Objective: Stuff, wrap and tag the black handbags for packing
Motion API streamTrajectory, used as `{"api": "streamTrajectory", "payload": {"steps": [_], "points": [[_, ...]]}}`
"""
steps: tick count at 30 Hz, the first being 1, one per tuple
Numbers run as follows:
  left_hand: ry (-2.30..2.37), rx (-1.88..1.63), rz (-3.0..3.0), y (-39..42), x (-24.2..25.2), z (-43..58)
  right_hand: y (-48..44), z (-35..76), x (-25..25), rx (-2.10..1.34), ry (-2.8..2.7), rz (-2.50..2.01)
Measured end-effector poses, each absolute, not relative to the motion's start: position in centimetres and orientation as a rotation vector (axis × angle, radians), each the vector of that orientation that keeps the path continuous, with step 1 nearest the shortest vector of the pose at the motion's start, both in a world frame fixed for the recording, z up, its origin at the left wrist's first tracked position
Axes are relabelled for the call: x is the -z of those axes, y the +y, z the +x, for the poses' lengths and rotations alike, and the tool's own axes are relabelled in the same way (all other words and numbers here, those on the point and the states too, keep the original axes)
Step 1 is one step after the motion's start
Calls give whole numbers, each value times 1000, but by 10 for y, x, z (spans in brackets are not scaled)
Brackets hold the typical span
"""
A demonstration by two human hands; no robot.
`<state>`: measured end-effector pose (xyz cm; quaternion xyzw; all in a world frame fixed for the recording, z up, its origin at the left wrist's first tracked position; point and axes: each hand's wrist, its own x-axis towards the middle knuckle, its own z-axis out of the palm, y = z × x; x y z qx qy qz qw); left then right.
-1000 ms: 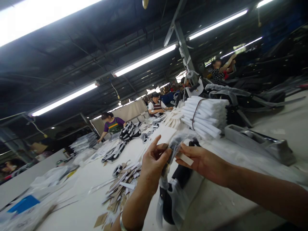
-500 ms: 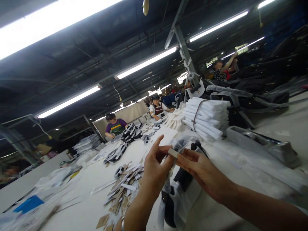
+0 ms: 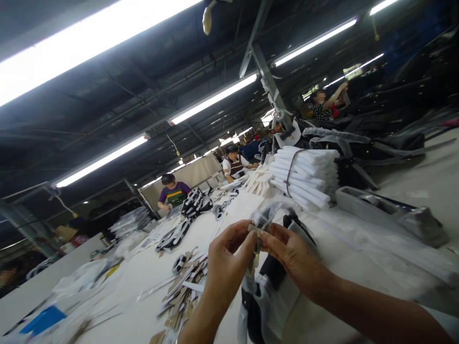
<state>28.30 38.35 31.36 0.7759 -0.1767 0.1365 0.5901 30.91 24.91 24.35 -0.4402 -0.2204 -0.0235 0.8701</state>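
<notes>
My left hand (image 3: pixel 224 265) and my right hand (image 3: pixel 292 255) meet above the white table (image 3: pixel 143 267). Both pinch the top of a clear plastic bag (image 3: pixel 265 296) that holds a dark item. A small pale strip (image 3: pixel 254 229) sits between the thumb and fingers of the two hands at the bag's mouth. The bag hangs down from the hands onto the table edge. Just left of my left wrist lies a loose pile of cardboard tags (image 3: pixel 186 284).
A strapped bundle of white folded pieces (image 3: pixel 304 177) and a grey tape dispenser (image 3: pixel 390 215) lie at the right. Black-and-white items (image 3: pixel 191 203) and plastic bags (image 3: pixel 129 220) lie farther along. Two people (image 3: pixel 174 191) work at the far end; another person (image 3: pixel 322 105) stands behind dark bags.
My left fingers, raised before, have closed onto the bag's top. The pale strip moved from my right fingers up to where both hands pinch. The view shifted slightly.
</notes>
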Motion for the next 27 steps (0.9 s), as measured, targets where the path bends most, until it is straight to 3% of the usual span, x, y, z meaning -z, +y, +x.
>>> {"api": "streamTrajectory", "payload": {"steps": [6, 13, 18, 27], "points": [[-471, -520, 2076, 386, -313, 292, 252, 311, -243, 57, -381, -958], [-448, -1045, 2457, 378, -309, 281, 262, 311, -244, 114, -367, -852], [-305, -1059, 2324, 370, -294, 277, 268, 311, -244, 101, -386, -778], [-490, -1027, 2347, 367, -261, 282, 266, 317, -238, 75, -330, -736]]}}
